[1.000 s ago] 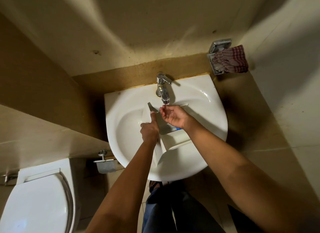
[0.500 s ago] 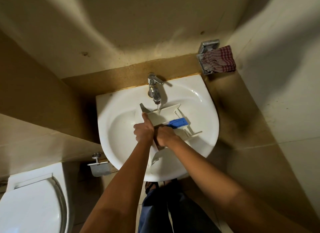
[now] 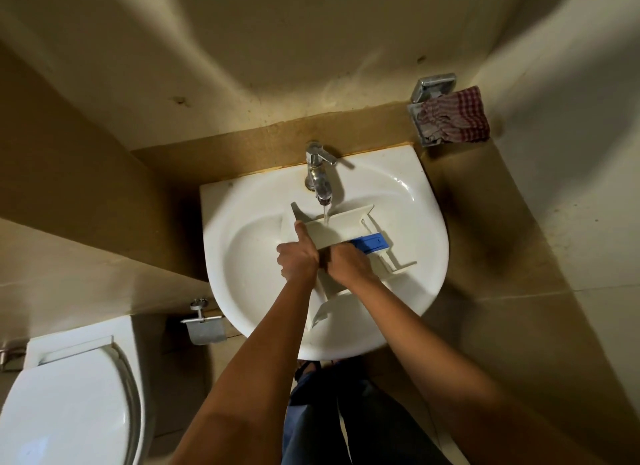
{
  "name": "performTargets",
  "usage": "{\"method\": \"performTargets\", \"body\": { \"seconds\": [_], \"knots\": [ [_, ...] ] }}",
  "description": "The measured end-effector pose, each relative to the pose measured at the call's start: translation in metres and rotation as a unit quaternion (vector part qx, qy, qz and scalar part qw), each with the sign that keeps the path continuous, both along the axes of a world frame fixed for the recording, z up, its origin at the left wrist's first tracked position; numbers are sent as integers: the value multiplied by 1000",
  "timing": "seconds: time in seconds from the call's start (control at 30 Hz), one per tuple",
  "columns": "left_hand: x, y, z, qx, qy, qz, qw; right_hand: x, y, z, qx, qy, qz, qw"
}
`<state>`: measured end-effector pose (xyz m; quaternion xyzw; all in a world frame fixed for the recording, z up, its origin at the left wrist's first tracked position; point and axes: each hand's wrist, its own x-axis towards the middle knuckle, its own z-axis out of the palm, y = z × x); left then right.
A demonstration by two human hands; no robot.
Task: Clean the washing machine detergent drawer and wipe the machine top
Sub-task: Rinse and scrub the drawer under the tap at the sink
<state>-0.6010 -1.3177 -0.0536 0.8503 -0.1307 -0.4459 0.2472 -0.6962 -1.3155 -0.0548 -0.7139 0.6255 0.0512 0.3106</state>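
- The detergent drawer [image 3: 341,227] is white and lies across the bowl of the washbasin [image 3: 408,201], its far end under the tap [image 3: 320,174].
- The left hand [image 3: 298,257] grips the drawer's left wall: fingers curled shut around the edge, thumb pointing up along it towards the tap.
- The right hand [image 3: 348,265] sits just beside the left, fingers bent down into the drawer's near compartment; what they hold, if anything, cannot be told.
- A blue insert [image 3: 370,242] sits in the drawer, just beyond the right hand's fingers.
- A thin stream of water [image 3: 326,213] falls from the tap into the drawer's far compartment.
- A wall-mounted soap dish [image 3: 427,94], right of the basin, holds a crumpled checked cloth [image 3: 457,118].
- A toilet [image 3: 69,402] with its lid down stands at lower left.
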Motion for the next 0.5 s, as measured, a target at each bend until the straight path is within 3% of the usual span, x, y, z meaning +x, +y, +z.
{"method": "performTargets", "body": {
  "seconds": [0.07, 0.2, 0.27, 0.3, 0.33, 0.4, 0.47, 0.5],
  "knots": [
    [0, -1, 1, 2, 1, 6, 1000, 11, -9, 12, 57, 25, 43, 997],
    [1, -1, -1, 0, 7, 12, 1000, 10, -28, 21, 106, -36, 81, 990],
    [2, 0, -1, -4, 9, 9, 1000, 3, -35, 14, 119, -112, -25, 986],
    [2, 0, -1, -5, 8, 7, 1000, 1, -38, 10, 145, -189, -134, 962],
    [2, 0, 0, -5, 5, 6, 1000, 0, -41, 7, 183, -278, -246, 910],
    [2, 0, -1, -4, 0, 6, 1000, -1, -51, 3, 252, -438, -412, 758],
    [2, 0, -1, -7, -2, 4, 1000, -1, -63, 1, 286, -542, -500, 612],
    [1, 0, -1, -8, -2, 2, 1000, 0, -69, 0, 298, -572, -522, 558]
  ]
}}
